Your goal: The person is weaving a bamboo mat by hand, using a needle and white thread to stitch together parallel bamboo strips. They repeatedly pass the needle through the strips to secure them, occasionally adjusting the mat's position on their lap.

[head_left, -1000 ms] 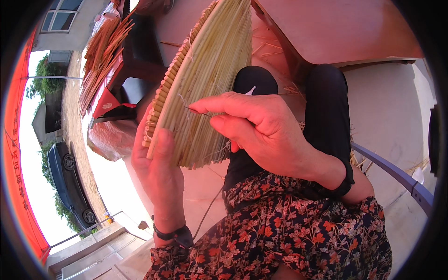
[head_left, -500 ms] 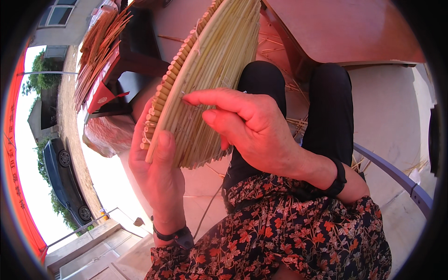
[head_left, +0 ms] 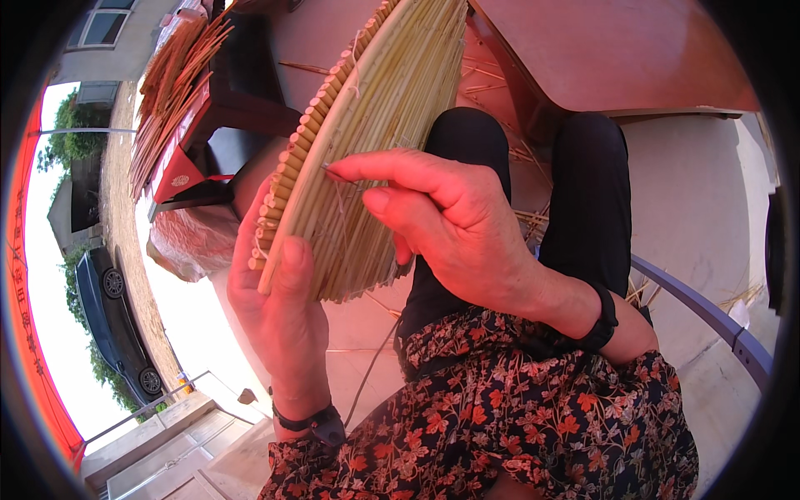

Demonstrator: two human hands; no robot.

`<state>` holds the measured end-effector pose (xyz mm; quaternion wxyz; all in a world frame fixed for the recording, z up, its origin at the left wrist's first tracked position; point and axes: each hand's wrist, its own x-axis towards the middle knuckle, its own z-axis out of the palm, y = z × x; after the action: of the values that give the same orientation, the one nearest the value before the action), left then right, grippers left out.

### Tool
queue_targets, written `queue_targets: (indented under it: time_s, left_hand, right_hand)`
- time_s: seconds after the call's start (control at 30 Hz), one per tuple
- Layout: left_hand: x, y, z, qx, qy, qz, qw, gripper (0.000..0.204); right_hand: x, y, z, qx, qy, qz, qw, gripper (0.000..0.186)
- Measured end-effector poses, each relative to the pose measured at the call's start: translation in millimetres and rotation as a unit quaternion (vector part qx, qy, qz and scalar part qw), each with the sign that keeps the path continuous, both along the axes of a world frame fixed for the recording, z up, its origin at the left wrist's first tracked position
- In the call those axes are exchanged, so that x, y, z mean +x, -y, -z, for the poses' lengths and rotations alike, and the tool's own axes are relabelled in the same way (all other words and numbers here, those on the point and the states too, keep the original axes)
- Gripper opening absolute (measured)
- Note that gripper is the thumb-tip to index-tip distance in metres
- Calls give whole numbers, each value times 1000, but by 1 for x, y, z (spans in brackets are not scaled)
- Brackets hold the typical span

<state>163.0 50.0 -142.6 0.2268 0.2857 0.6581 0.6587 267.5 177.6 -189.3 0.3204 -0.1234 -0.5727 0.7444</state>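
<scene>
Mat (head_left: 392, 108): clamped in my left hand (head_left: 282, 304), thumb in front.
Right hand (head_left: 462, 223): my index fingertip at its face, beyond that thumb; whether gripping, I cannot tell.

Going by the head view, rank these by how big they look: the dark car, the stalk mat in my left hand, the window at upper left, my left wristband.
1. Stalk mat, clearly largest
2. Dark car
3. Window
4. Left wristband, smallest

Dark characters (head_left: 20, 268) mark the canopy (head_left: 55, 400); a red flap (head_left: 171, 167) bears, seemingly, an emblem (head_left: 180, 181).
</scene>
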Motion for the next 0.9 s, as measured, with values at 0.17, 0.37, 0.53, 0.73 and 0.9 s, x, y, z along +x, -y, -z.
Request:
queue_targets:
  time_s: [0.17,0.37,0.53,0.73,0.9]
  left_hand:
    - [3,-2,3,-2,-9,-9,1000,59]
    - [8,-2,6,-17,-21,7,1000,66]
    - [17,-2,9,-38,-40,7,998,69]
    - [18,-7,10,-24,-29,15,999,70]
    - [18,-6,12,-7,-36,22,999,60]
  right_hand:
    - [3,-3,-1,11,6,6,1000,26]
    - [12,-8,1,9,10,-2,1000,27]
    - [29,-13,-3,-41,43,-35,998,28]
    - [31,-14,3,-80,29,-53,995,28]
    - [31,-15,3,-77,45,-55,994,28]
